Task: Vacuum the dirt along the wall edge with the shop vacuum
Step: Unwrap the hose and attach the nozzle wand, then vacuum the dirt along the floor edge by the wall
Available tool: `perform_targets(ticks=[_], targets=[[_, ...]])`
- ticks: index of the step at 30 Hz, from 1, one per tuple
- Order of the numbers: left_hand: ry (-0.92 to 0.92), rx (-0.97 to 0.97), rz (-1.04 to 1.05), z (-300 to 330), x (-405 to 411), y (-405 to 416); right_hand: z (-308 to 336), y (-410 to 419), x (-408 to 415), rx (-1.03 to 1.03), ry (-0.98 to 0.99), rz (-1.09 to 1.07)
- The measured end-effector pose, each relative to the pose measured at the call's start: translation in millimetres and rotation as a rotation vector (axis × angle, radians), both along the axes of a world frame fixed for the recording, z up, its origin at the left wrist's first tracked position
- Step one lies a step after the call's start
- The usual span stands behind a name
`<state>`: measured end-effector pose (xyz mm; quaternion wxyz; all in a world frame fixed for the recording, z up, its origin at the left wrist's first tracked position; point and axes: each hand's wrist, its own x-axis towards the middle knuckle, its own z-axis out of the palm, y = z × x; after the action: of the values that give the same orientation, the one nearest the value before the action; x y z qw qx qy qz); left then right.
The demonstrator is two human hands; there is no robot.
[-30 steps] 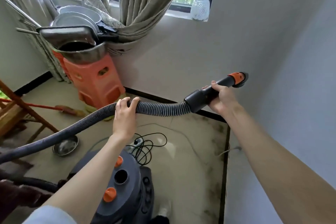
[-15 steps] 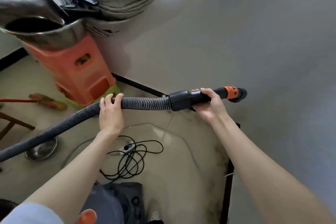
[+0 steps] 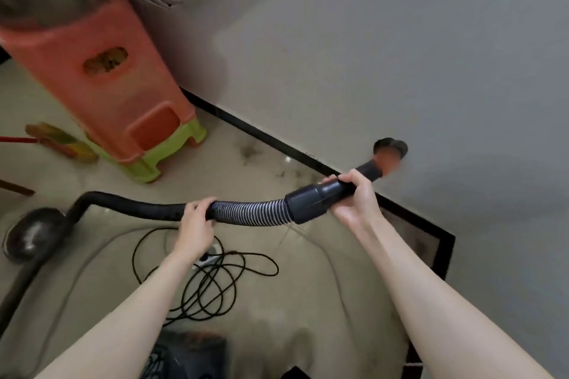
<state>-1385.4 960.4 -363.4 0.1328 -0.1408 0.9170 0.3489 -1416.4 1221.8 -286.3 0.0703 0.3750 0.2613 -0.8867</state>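
Note:
I hold the ribbed black vacuum hose [image 3: 249,212] across the middle of the view. My left hand [image 3: 197,221] grips the hose from above. My right hand [image 3: 354,197] grips the rigid black handle tube [image 3: 317,201] near its end. The orange collar and black nozzle tip [image 3: 390,152] point up and right, in front of the grey wall, above the black skirting [image 3: 277,141]. Dark dirt [image 3: 289,171] lies on the floor tiles along that skirting and in the corner [image 3: 425,243]. The top of the vacuum body [image 3: 191,354] shows blurred at the bottom edge.
An orange stool stacked on a green one [image 3: 123,95] stands against the wall at left, with metal pans on top. A coiled black power cord [image 3: 212,274] lies on the floor below my hands. A broom head [image 3: 61,141] lies at far left. A metal bowl [image 3: 27,237] sits under the hose.
The view has tilted down toward the floor. Both hands have lowered the hose, and the nozzle has swung toward the wall corner. The grips are unchanged.

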Motion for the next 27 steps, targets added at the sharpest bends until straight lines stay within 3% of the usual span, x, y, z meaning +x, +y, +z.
perform_targets(ticks=[5,10,18,22,27], targets=[[-0.187,0.148,0.109,-93,-15,4,-96,-11,-29,0.132,-0.004,0.182],[-0.167,0.202,0.154,-152,-78,1,-182,-39,-63,0.452,0.056,0.442],[-0.184,0.462,0.072,-202,-183,29,-283,-91,-121,0.648,0.088,0.753],[-0.220,0.459,0.008,-244,-220,34,-336,-101,-144,0.680,0.124,0.881],[-0.208,0.574,0.093,-314,-252,43,-408,-113,-171,0.535,0.191,1.138]])
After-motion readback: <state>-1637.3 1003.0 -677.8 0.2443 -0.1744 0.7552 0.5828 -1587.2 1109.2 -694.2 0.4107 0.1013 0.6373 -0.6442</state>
